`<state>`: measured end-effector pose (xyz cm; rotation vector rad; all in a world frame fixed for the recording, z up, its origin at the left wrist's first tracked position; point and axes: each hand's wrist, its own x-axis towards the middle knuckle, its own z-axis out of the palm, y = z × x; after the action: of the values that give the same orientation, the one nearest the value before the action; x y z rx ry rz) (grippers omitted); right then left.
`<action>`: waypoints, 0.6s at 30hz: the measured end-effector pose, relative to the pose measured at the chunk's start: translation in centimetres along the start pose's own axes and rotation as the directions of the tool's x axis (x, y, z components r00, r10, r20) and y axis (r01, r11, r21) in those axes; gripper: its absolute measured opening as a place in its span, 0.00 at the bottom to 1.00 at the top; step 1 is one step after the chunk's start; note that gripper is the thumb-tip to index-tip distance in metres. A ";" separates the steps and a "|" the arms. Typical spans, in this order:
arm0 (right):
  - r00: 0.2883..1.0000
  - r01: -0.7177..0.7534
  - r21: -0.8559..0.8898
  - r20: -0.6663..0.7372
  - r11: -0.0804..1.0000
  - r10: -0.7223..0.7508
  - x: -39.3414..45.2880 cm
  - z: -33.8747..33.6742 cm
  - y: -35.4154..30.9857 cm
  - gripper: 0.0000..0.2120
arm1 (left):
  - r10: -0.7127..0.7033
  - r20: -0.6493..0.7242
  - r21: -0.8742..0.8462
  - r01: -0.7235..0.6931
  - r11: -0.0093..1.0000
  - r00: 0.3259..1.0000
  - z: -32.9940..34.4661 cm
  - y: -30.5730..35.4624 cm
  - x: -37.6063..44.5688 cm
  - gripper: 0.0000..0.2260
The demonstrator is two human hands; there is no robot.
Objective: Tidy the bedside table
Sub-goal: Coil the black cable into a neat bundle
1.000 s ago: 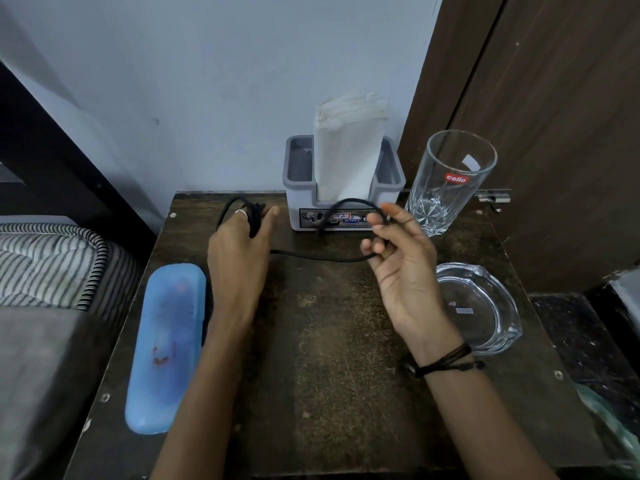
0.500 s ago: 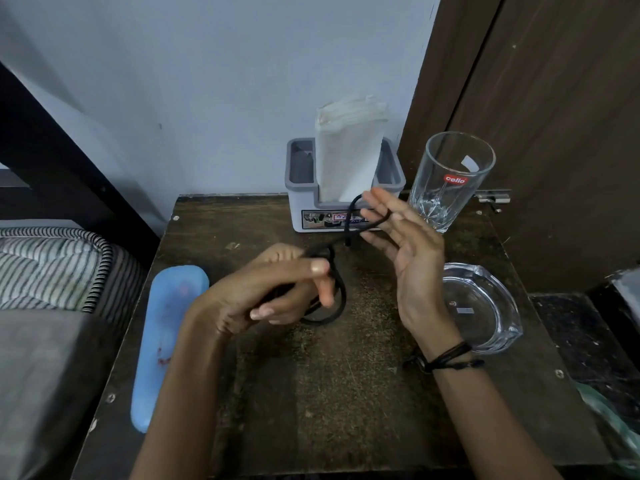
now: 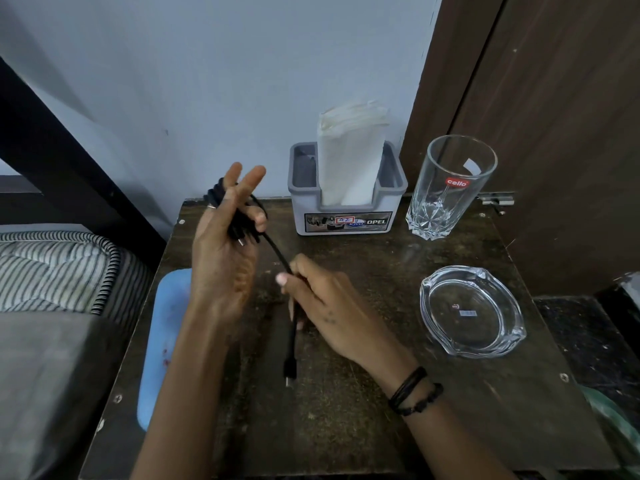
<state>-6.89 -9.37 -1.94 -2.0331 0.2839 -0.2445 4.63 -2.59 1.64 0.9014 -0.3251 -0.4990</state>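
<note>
Near edge of the bedside table (image 3: 346,427): loose plug end of the black cable (image 3: 290,362) hangs just below the right hand (image 3: 329,306), tip close to the tabletop (contact unclear). Right hand grips the cable between thumb and curled fingers; black bands on that wrist. From there the cable runs up and left, taut, to the left hand (image 3: 225,258). Left hand is raised palm-up above the table; the rest of the cable is looped in several turns around its fingers, two fingers straight up, thumb pressing on the coil, so it holds the bundle. Second connector pokes out of the coil near the palm.

Left of the forearms: blue case (image 3: 162,341) flat along the table's left edge, partly hidden by the left arm. Right side: glass ashtray (image 3: 471,310), well apart from both hands. Back row against the wall: grey holder (image 3: 346,216) with white napkins (image 3: 349,157) standing upright in it, clear tumbler (image 3: 450,188) just beside it on the right. Striped bedding (image 3: 59,268) off the table's left.
</note>
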 end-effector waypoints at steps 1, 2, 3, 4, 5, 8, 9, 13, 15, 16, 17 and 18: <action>1.000 -0.004 0.008 0.014 1.000 0.004 -0.1 -0.2 0.1 0.09 | 0.034 -0.009 0.133 -0.032 0.991 0.999 -0.3 0.1 0.1 0.16; 1.000 -0.010 0.027 0.012 1.000 0.009 -0.1 -0.5 0.1 0.08 | 0.069 -0.014 0.296 -0.062 0.953 0.998 -0.6 0.2 0.2 0.17; 1.000 -0.017 0.070 0.002 0.997 0.017 0.0 -0.7 0.2 0.07 | 0.100 -0.002 0.446 -0.089 0.891 0.995 -0.8 0.1 0.2 0.17; 1.000 -0.029 0.140 -0.005 0.990 0.030 0.0 -0.8 0.1 0.06 | 0.124 0.028 0.557 -0.118 0.822 0.992 -1.0 0.0 0.2 0.17; 0.999 -0.045 0.222 -0.007 0.974 0.048 0.1 -0.9 0.1 0.06 | 0.137 0.083 0.626 -0.159 0.764 0.987 -1.0 -0.2 0.1 0.17; 0.997 -0.072 0.379 -0.008 0.923 0.081 0.2 -0.8 0.2 0.04 | 0.109 0.319 0.824 -0.332 0.459 0.941 -1.3 -1.0 -0.2 0.21; 0.996 -0.071 0.426 -0.021 0.902 0.088 0.3 -1.0 0.2 0.05 | 0.081 0.373 0.867 -0.379 0.323 0.924 -1.4 -1.1 -0.3 0.20; 0.991 -0.043 0.709 -0.057 0.704 0.118 0.2 -2.3 0.3 0.12 | 0.097 0.427 0.872 -0.438 0.218 0.899 -0.9 -1.4 -0.6 0.08; 0.994 -0.007 0.803 -0.058 0.596 0.090 0.1 -2.7 0.5 0.10 | 0.068 0.430 0.850 -0.430 0.305 0.900 -0.4 -1.5 -0.7 0.09; 0.997 0.007 0.850 -0.048 0.526 0.065 0.0 -2.8 0.6 0.11 | 0.026 0.409 0.844 -0.389 0.369 0.912 -0.3 -1.5 -0.6 0.12; 0.999 0.012 0.899 -0.033 0.437 0.040 -0.1 -2.9 0.6 0.13 | -0.031 0.374 0.836 -0.322 0.443 0.927 -0.2 -1.5 -0.5 0.18; 1.000 0.011 0.937 -0.021 0.350 0.023 -0.1 -3.0 0.6 0.15 | -0.092 0.346 0.820 -0.253 0.514 0.934 -0.2 -1.5 -0.5 0.23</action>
<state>-7.90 -12.17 -1.14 -0.8290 0.1028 -0.3345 3.83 -2.98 0.27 1.7804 -1.0126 -0.3900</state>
